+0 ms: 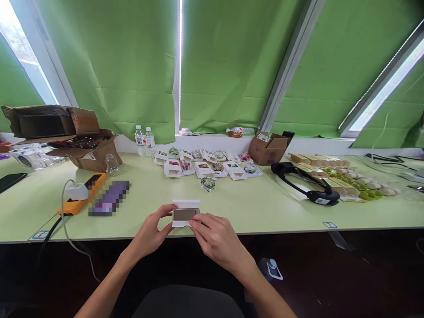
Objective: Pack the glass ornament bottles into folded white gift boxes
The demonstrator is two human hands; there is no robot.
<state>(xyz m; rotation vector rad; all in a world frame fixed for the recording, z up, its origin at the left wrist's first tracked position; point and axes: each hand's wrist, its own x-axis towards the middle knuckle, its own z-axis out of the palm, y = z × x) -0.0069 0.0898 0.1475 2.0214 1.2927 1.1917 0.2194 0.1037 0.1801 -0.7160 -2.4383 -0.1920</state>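
Observation:
Near the table's front edge, a small white cardboard box (180,224) is held with its lid flap raised and its opening towards me. The inside looks grey-brown, and no contents show. My left hand (154,227) grips the box's left side between thumb and fingers. On the right side, my right hand (214,236) is closed on the box, its fingertips at the lower right corner of the opening. Just beyond the box lies a clear round ornament (208,183) with green and white inside. Behind it, several white boxes (203,169) with printed pictures stand in rows beside similar ornaments.
To the left are a purple phone (111,198), an orange power strip (96,180) with a white charger (77,191), and open cartons (89,154). Two water bottles (149,142) stand behind. At right sit a brown carton (267,149), a black headset (306,187) and egg trays (367,187).

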